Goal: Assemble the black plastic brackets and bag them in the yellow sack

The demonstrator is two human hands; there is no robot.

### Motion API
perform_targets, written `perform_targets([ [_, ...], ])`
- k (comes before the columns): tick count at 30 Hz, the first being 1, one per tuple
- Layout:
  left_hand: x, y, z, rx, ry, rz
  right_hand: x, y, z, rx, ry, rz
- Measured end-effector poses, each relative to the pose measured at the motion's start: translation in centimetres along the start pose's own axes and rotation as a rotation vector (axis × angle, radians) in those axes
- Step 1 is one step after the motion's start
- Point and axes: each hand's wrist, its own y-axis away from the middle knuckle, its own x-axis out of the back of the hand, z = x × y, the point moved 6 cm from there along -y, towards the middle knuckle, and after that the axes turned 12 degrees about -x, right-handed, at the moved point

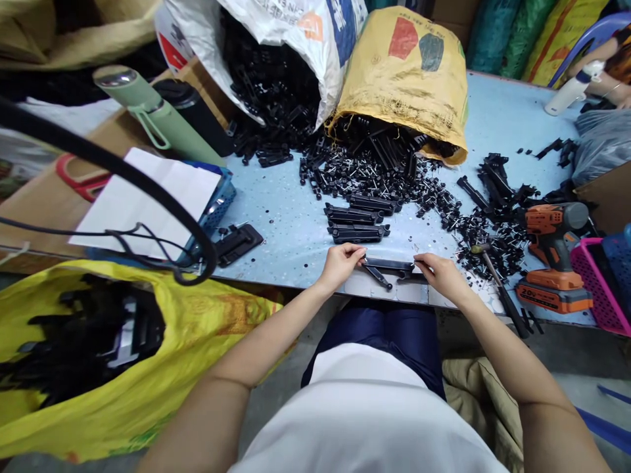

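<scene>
A long black plastic bar (pixel 389 264) lies at the table's front edge, with short black arms (pixel 378 277) angled out below it. At its left end my left hand (pixel 341 264) is closed in a pinch, a small bright tip showing at the fingertips. My right hand (pixel 440 274) pinches at the other end, where a small metal pin shows at the fingers; most of it is hidden. Just beyond lie several assembled black parts (pixel 359 223) in a stack of rows. Behind them spreads a heap of black-headed metal pins (pixel 365 172).
An orange cordless drill (pixel 552 256) and a hammer (pixel 503 289) lie at right. A yellow sack (pixel 404 72) and a white sack (pixel 320 59) spill black parts at the back. A black cable (pixel 123 171) arcs across the left, above a green flask (pixel 158 115). An open yellow bag (pixel 197 341) stands below.
</scene>
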Motion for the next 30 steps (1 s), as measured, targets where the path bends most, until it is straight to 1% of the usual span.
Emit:
perform_targets([
  [3, -0.1, -0.1, 0.5, -0.120, -0.215, -0.071, 0.0, 0.1, -0.1, 0.016, 0.041, 0.000],
  [5, -0.2, -0.1, 0.5, -0.167, -0.375, -0.108, -0.1, 0.2, -0.5, 0.057, 0.060, -0.012],
  [7, -0.1, -0.2, 0.0, -0.151, -0.473, -0.115, -0.2, 0.2, -0.8, 0.087, 0.079, -0.018],
  [9, 0.0, -0.3, -0.5, -0.127, -0.518, -0.121, -0.2, 0.1, -0.8, 0.067, 0.107, -0.004],
  [12, 0.0, -0.2, -0.8, -0.161, -0.591, -0.146, -0.4, 0.1, -0.6, 0.043, 0.144, 0.008],
  [15, -0.2, 0.7, 0.1, -0.329, -0.731, -0.122, -0.7, 0.5, -0.5, 0.144, 0.123, 0.043],
  [17, -1.1, 1.6, 1.2, -0.499, -0.840, -0.142, -0.6, 0.9, -0.2, 0.226, 0.063, 0.138],
  [18, -2.0, 2.0, 1.7, -0.591, -0.886, -0.193, -0.5, 1.2, 0.1, 0.261, 0.032, 0.191],
  [20, -4.4, 2.8, 2.4, -0.748, -0.956, -0.370, -0.5, 1.8, 0.7, 0.316, -0.008, 0.256],
  [21, -5.7, 3.1, 2.5, -0.796, -0.984, -0.474, -0.8, 2.0, 1.0, 0.337, -0.013, 0.265],
  [22, -7.0, 3.2, 2.6, -0.815, -1.014, -0.570, -1.1, 2.2, 1.3, 0.354, -0.010, 0.263],
  [23, -8.0, 3.1, 2.5, -0.804, -1.045, -0.651, -1.4, 2.4, 1.6, 0.371, -0.003, 0.259],
  [25, -9.6, 2.7, 2.2, -0.723, -1.104, -0.749, -2.1, 2.5, 1.9, 0.410, 0.017, 0.264],
  [27, -10.3, 2.2, 2.1, -0.653, -1.134, -0.792, -2.5, 2.6, 2.0, 0.470, 0.037, 0.285],
  [30, -10.5, 2.0, 2.1, -0.653, -1.127, -0.832, -2.8, 2.5, 2.1, 0.568, 0.034, 0.284],
])
